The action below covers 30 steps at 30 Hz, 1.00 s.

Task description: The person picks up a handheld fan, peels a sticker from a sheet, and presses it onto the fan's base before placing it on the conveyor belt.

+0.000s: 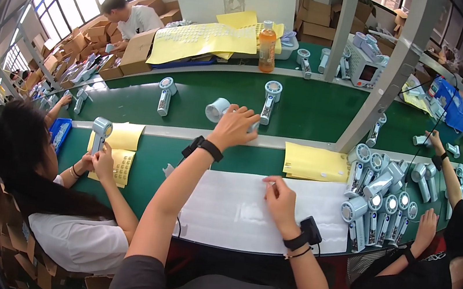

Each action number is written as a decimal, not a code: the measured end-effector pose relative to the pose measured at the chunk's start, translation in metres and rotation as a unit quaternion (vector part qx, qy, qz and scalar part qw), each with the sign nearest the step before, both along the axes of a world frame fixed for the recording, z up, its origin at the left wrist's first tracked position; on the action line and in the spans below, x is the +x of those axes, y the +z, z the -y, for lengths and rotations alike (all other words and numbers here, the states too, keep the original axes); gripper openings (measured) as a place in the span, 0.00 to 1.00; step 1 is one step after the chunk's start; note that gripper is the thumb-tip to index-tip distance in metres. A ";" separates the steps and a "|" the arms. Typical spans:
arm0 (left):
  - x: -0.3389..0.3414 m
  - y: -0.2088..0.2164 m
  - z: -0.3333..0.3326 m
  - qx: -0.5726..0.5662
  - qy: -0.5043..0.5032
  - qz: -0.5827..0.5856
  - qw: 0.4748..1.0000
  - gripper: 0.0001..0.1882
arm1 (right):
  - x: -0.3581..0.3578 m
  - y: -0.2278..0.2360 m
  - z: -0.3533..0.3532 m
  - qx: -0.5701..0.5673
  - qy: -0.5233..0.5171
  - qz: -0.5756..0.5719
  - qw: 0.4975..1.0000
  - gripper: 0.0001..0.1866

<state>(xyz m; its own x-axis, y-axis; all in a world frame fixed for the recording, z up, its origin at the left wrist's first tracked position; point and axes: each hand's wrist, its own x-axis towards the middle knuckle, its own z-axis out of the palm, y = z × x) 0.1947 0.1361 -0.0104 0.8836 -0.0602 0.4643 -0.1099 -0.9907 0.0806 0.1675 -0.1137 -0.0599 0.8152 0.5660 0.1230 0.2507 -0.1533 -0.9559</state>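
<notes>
My left hand [236,126] reaches over the far edge of my work table onto the green conveyor. Its fingers curl over the handle of a light-blue handheld fan [216,109], whose round head sticks out left of the hand; the palm hides most of the handle. Just beyond the fingers another handheld fan [270,100] lies on the belt, head away from me. My right hand [281,201] hovers over a white sheet [222,216], index finger stretched left and the others loosely bent, with nothing visible in it. Each of my wrists wears a black band.
Many handheld fans [378,207] crowd the table at the right, beside yellow sheets [319,164]. A grey post [383,77] rises beyond them. On the left a co-worker holds a fan [101,130]; at the right another co-worker's arm [449,167] reaches to the belt. An orange bottle [267,48] stands behind the conveyor.
</notes>
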 end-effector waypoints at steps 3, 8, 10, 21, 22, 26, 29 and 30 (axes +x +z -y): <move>0.027 -0.031 -0.042 0.078 0.034 -0.085 0.993 0.16 | -0.004 -0.008 -0.005 -0.016 0.014 0.127 0.992 0.05; 0.053 -0.048 -0.035 0.106 0.011 -0.049 0.993 0.17 | -0.004 -0.006 -0.003 -0.037 0.015 0.177 0.983 0.05; 0.066 -0.045 -0.011 0.065 0.104 -0.047 0.991 0.19 | -0.001 -0.004 -0.001 -0.042 0.011 0.177 0.983 0.05; 0.067 0.009 0.031 -0.168 0.199 0.184 0.948 0.19 | -0.005 -0.006 -0.007 -0.028 0.031 0.133 0.990 0.06; 0.051 0.025 0.037 -0.169 0.207 0.179 0.947 0.19 | -0.002 -0.007 -0.006 -0.025 0.027 0.137 0.990 0.06; -0.041 0.087 0.053 -0.415 0.018 0.392 0.821 0.12 | 0.002 -0.008 -0.004 -0.034 0.027 0.136 0.990 0.06; -0.133 0.115 0.067 -0.466 -0.023 0.467 0.751 0.17 | -0.009 -0.003 -0.010 -0.067 0.025 0.129 0.989 0.06; -0.158 0.113 0.072 -0.470 0.004 0.472 0.746 0.19 | -0.014 -0.003 -0.014 -0.079 0.028 0.176 0.981 0.07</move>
<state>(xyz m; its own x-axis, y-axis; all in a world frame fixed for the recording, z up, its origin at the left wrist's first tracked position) 0.0368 0.0640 0.1025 0.1357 0.6874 0.7135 -0.5506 -0.5464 0.6311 0.1531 -0.0994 -0.0628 0.7052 0.6435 0.2976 0.5729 -0.2699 -0.7739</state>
